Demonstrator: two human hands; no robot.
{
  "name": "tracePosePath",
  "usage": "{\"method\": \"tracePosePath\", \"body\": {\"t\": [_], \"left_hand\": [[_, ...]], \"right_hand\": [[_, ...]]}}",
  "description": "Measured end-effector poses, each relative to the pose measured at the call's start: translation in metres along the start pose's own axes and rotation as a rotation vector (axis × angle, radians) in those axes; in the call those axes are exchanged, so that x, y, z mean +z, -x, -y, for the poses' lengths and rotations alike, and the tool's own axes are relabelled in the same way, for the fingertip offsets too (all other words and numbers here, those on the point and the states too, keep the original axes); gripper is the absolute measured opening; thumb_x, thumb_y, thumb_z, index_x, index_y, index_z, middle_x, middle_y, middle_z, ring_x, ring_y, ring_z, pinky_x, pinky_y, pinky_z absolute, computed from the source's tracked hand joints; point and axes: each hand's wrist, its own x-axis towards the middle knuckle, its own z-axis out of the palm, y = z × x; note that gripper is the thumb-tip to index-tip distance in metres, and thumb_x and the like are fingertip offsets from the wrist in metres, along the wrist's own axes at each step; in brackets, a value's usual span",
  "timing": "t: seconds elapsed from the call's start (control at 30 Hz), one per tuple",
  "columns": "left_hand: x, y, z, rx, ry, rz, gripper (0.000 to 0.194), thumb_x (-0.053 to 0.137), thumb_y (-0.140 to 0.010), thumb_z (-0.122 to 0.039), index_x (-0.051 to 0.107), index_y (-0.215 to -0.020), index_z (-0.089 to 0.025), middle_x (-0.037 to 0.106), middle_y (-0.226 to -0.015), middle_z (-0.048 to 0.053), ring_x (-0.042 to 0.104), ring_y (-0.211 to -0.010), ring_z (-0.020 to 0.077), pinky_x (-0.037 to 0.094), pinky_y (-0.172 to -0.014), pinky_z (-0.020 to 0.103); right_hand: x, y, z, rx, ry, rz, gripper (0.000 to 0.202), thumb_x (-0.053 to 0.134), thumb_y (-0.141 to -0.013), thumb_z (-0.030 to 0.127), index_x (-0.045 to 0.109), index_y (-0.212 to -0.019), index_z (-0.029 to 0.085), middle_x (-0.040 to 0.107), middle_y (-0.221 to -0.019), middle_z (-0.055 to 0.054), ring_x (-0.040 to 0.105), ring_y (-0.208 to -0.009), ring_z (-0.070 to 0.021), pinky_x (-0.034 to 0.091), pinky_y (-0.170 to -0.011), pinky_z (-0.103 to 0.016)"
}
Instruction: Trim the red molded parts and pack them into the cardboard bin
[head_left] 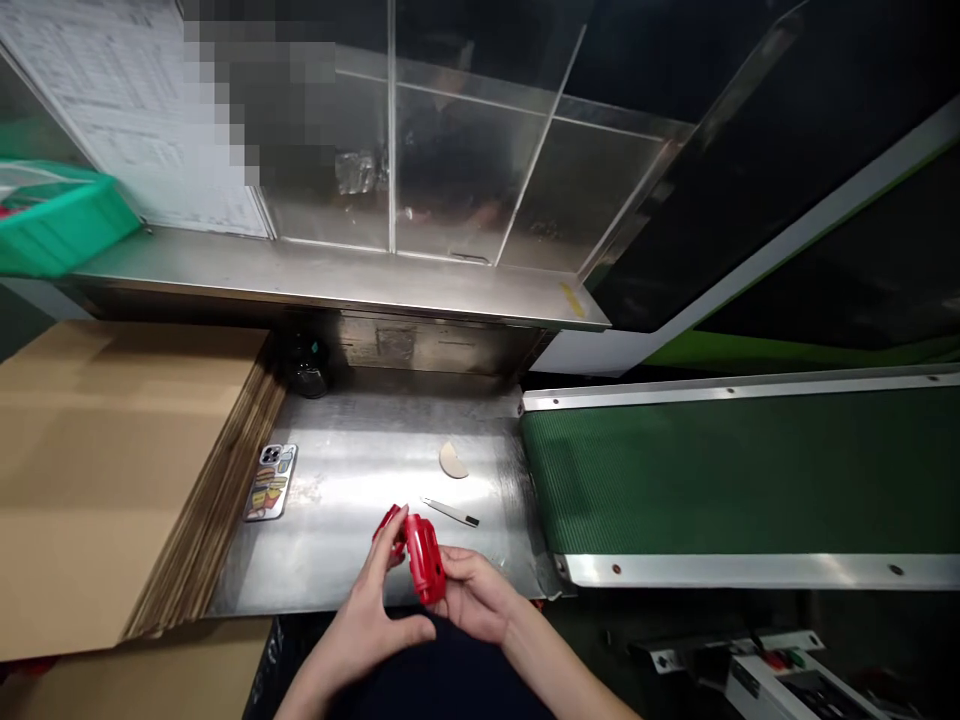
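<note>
Above the front edge of the metal table, my right hand (474, 597) is closed on a glossy red plastic part (425, 560), fingers and thumb at its right side. My left hand (367, 610) is on the other side, its thumb spread wide from the fingers. More red plastic (386, 522) shows behind the left fingertips; whether it is a second piece or belongs to the same part, I cannot tell. The left fingers lie over it without a visible grip. Just beyond the hands are a slim light-coloured pen-like tool (451, 512) and a beige half-round piece (452, 461).
A phone (271, 482) lies beside a tall stack of cardboard sheets (150, 450) on the left. A dark round object (307, 370) stands at the back of the metal table (337, 570). A green conveyor belt (750, 480) runs right. A green bin (67, 220) sits on the shelf.
</note>
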Motion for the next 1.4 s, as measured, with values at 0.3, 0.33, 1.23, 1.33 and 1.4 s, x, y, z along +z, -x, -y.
{"method": "tracePosePath", "body": {"t": [0.3, 0.33, 1.23, 1.33, 1.4], "left_hand": [[0.001, -0.022, 0.003, 0.084, 0.032, -0.074, 0.108, 0.092, -0.060, -0.003, 0.049, -0.156, -0.025, 0.041, -0.161, 0.016, 0.042, -0.146, 0.0429, 0.033, -0.123, 0.050], [-0.001, -0.024, 0.005, 0.094, 0.004, -0.087, 0.106, 0.092, -0.062, -0.005, 0.048, -0.157, -0.025, 0.041, -0.161, 0.016, 0.044, -0.145, 0.0426, 0.035, -0.122, 0.050], [-0.014, -0.005, 0.007, 0.013, -0.172, 0.035, 0.105, 0.084, -0.081, -0.056, 0.020, -0.160, -0.033, 0.025, -0.170, 0.013, 0.031, -0.154, 0.0370, 0.026, -0.127, 0.052], [-0.013, -0.006, -0.004, 0.027, -0.175, 0.053, 0.101, 0.085, -0.081, -0.051, 0.023, -0.159, -0.035, 0.030, -0.167, 0.012, 0.030, -0.154, 0.0377, 0.021, -0.127, 0.056], [-0.011, -0.009, -0.010, 0.050, -0.003, 0.082, 0.102, 0.088, -0.077, -0.055, 0.029, -0.158, -0.032, 0.033, -0.166, 0.015, 0.030, -0.153, 0.0401, 0.021, -0.127, 0.057]], "right_hand": [[-0.005, -0.036, 0.015, 0.155, -0.035, 0.085, 0.053, 0.096, -0.066, 0.029, 0.073, -0.108, 0.006, 0.070, -0.091, -0.007, 0.065, -0.077, -0.0134, 0.052, -0.073, -0.027], [-0.006, -0.040, 0.017, 0.164, -0.022, 0.091, 0.054, 0.096, -0.066, 0.030, 0.073, -0.108, 0.006, 0.069, -0.091, -0.007, 0.065, -0.077, -0.0126, 0.052, -0.074, -0.026], [-0.048, -0.028, 0.075, -0.231, 0.977, -0.082, 0.032, 0.046, -0.103, 0.037, 0.046, -0.130, 0.018, 0.056, -0.097, -0.003, 0.048, -0.075, -0.0123, 0.044, -0.072, -0.025], [-0.012, -0.015, 0.087, -0.214, 0.836, 0.014, 0.045, 0.045, -0.106, 0.057, 0.055, -0.117, 0.015, 0.049, -0.084, -0.001, 0.038, -0.062, -0.0083, 0.039, -0.060, -0.023], [0.008, -0.010, 0.089, -0.186, 0.811, 0.037, 0.051, 0.046, -0.104, 0.063, 0.056, -0.107, 0.014, 0.047, -0.078, 0.001, 0.034, -0.057, -0.0065, 0.036, -0.055, -0.021]]}}
